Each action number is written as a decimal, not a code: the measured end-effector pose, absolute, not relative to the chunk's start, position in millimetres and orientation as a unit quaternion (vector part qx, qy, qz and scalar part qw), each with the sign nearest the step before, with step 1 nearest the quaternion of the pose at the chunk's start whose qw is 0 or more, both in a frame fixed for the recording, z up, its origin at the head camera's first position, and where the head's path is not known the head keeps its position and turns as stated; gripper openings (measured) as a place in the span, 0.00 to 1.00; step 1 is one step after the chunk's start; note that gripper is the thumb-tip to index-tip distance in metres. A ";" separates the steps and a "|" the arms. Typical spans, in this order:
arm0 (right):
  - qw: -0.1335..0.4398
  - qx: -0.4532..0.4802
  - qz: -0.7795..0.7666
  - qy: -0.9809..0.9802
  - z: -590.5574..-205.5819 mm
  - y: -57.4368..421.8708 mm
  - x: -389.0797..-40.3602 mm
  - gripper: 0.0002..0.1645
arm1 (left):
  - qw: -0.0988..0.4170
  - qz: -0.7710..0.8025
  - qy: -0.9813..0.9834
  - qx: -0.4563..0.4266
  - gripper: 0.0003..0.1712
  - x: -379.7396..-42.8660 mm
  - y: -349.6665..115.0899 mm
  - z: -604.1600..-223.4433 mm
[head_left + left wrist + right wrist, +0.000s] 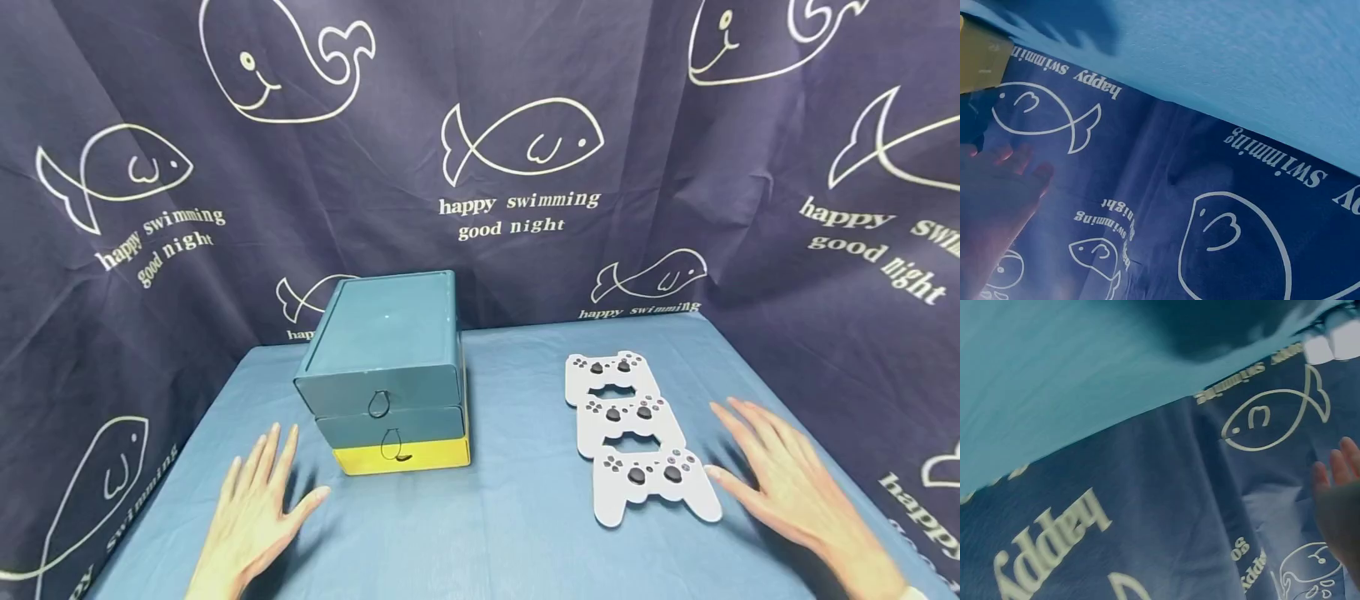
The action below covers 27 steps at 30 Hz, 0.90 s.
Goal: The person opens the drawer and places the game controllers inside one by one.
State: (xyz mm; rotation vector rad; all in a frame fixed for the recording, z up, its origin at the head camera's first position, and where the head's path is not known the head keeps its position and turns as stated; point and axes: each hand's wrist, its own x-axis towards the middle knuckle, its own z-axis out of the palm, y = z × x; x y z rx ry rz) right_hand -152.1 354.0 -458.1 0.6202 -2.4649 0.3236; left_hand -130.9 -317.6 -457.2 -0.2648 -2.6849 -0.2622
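Observation:
My left hand (255,508) is held over the left of the table with fingers spread and nothing in it. Just beyond it stands a drawer box (386,329) with a teal top, two teal drawer fronts and a yellow drawer (435,452) at the bottom. Thin dark loops hang on the fronts as pulls. On the right, my right hand (783,483) has its fingers extended and holds nothing. Beside its thumb lie three white game controller shapes, a near one (652,492), a middle one (626,427) and a far one (600,379), in an overlapping row.
The table (517,517) has a light blue cover. A dark blue curtain (517,275) with white fish and whale drawings hangs behind it and along both sides. The drawer box stands near the back edge, left of the middle.

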 end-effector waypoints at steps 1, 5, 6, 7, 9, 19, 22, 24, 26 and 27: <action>0.296 0.239 0.124 -0.916 -455.4 350.6 -152.5 0.49 | 0.213 -0.099 -0.967 -0.095 0.55 -131.4 -317.2 -455.5; 0.330 0.269 0.141 -0.894 -444.6 332.4 -152.9 0.44 | 0.204 -0.132 -0.966 -0.085 0.55 -133.3 -313.4 -446.4; 0.341 0.279 0.148 -0.885 -442.5 326.9 -153.2 0.44 | 0.206 -0.146 -0.964 -0.082 0.55 -133.6 -312.4 -443.8; 0.353 0.287 0.154 -0.877 -440.3 321.2 -154.0 0.44 | 0.206 -0.160 -0.962 -0.075 0.54 -133.9 -311.2 -441.0; 0.379 0.306 0.170 -0.857 -437.5 308.7 -155.8 0.44 | 0.206 -0.188 -0.959 -0.054 0.52 -134.6 -308.7 -435.2; 0.444 0.421 0.240 -0.754 -436.7 234.0 -158.2 0.33 | 0.288 -0.322 -0.902 0.002 0.34 -143.2 -291.7 -417.4; 0.438 0.453 0.248 -0.736 -436.1 213.8 -158.7 0.31 | 0.320 -0.367 -0.873 -0.019 0.29 -150.0 -288.5 -411.5; 0.431 0.468 0.251 -0.729 -436.0 202.9 -159.3 0.29 | 0.334 -0.393 -0.856 -0.032 0.27 -154.0 -287.0 -406.7; 0.422 0.478 0.256 -0.726 -436.2 193.3 -160.2 0.27 | 0.347 -0.413 -0.841 -0.041 0.25 -157.8 -285.4 -401.1; 0.418 0.479 0.256 -0.728 -436.2 189.2 -160.3 0.27 | 0.353 -0.421 -0.835 -0.044 0.25 -159.5 -284.4 -398.0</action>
